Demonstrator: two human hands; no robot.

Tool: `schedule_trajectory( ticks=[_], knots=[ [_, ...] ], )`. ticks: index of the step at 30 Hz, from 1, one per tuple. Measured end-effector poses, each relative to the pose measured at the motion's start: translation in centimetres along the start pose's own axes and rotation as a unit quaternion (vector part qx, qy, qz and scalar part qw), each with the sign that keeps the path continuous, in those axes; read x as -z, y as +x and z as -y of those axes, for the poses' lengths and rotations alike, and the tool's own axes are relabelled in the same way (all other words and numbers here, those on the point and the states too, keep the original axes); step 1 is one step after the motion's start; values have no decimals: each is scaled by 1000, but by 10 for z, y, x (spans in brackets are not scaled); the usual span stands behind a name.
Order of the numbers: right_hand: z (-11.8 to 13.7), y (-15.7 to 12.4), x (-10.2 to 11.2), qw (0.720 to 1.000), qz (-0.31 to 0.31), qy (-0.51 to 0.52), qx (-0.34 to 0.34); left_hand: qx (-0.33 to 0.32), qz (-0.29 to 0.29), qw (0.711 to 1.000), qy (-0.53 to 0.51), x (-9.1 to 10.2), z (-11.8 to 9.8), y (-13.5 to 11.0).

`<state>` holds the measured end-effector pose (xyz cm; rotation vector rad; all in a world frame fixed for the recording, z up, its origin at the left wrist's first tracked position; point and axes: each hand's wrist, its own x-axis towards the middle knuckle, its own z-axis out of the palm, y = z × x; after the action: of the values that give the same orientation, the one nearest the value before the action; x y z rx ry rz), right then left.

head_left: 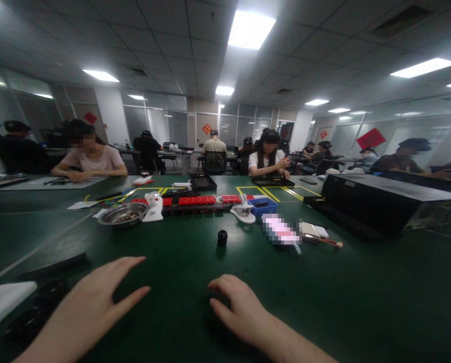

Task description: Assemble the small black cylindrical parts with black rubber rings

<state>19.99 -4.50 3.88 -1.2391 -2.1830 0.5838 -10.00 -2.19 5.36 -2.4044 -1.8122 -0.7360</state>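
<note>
Above the green tabletop (180, 327), my left hand (97, 297) is spread, thumb and fingers well apart with nothing between them. To its right hovers or rests my right hand (242, 307), fingers loosely curled, a gap between thumb and forefinger, and no object visible in it. A small black ribbed cylindrical part (222, 237) stands on the table beyond my right hand, touched by neither hand. Beside my left forearm lie black rounded parts (31, 315), partly hidden, plus a white block (6, 302) and a long black strip (55, 265).
Farther back are a metal bowl (106, 220) with small pieces, white stands (244, 209), a red strip (195, 200) and a blue bin (267, 206). A blurred pink item (280, 229) lies right of centre. A large black box (361, 206) stands right. People sit across the table.
</note>
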Motion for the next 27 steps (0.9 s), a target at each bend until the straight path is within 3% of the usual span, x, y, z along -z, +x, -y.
schedule_trajectory(
  ticks=[3,5,10,15,20,27],
  knots=[
    [1,-1,3,999,-43,21,10,-27,101,994,-35,-33,-39,36],
    [0,-1,4,997,-66,28,9,-26,121,989,-86,-59,-64,60],
    [-6,1,6,995,-97,31,12,40,102,983,-148,-115,-114,122],
    [-16,5,13,991,-130,33,-7,40,75,978,-193,-143,-137,159],
    [-20,7,19,988,-152,36,-17,-24,113,958,-261,-142,-130,146],
    [-16,4,13,987,-149,51,-36,-95,202,912,-345,-107,-114,62]
  ],
)
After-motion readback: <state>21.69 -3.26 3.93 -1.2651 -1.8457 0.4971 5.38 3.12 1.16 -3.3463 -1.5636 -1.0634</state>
